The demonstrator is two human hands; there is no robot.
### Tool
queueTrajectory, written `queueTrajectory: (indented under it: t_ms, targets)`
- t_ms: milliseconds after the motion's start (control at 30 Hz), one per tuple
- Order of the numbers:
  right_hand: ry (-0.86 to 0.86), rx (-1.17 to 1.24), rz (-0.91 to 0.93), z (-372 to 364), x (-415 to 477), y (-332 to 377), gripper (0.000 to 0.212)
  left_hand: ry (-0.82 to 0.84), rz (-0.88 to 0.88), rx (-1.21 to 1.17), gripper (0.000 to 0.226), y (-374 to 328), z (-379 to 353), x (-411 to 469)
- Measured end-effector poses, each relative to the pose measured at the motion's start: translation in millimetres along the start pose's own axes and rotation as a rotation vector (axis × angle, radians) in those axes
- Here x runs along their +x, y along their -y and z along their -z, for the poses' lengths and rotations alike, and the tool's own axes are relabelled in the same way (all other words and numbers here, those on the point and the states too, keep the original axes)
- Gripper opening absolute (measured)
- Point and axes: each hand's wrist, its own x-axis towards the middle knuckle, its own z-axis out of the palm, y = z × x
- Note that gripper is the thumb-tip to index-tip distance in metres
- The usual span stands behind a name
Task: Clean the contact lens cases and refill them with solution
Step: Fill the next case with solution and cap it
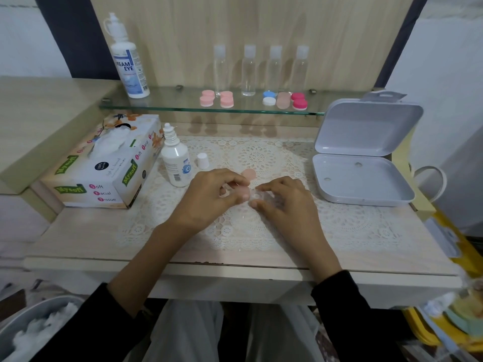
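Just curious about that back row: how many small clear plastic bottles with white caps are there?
4, all standing upright in a row on the glass shelf: far-left bottle, second bottle, third bottle, far-right bottle. None looks hidden.

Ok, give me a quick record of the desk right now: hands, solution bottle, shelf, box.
left hand: pinches pink cap on lens case
right hand: holds lens case
loose cap: on doily, behind hands
small bottle: upright, uncapped; white cap beside it
glass shelf: large bottle, four clear bottles, capped cases
grey box: open
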Motion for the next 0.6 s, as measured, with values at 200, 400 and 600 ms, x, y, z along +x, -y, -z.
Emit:
queueTrajectory:
  t_ms: [200,400,600]
  targets:
    - [0.005,-0.007,-0.005,-0.2,1.9,1.8,0.027,0.002,-0.017,0.061,0.023,3.0,1.8,0.9]
    - [-0.002,-0.004,0.003,-0.1,0.5,1.1,0.026,0.038,-0.022,0.045,0.025,6.3,1.4,0.7]
    - [0.002,0.001,0.005,-0.6,0.9,1.2,0.024,0.117,-0.012,0.025,0.031,5.0,2.3,1.2]
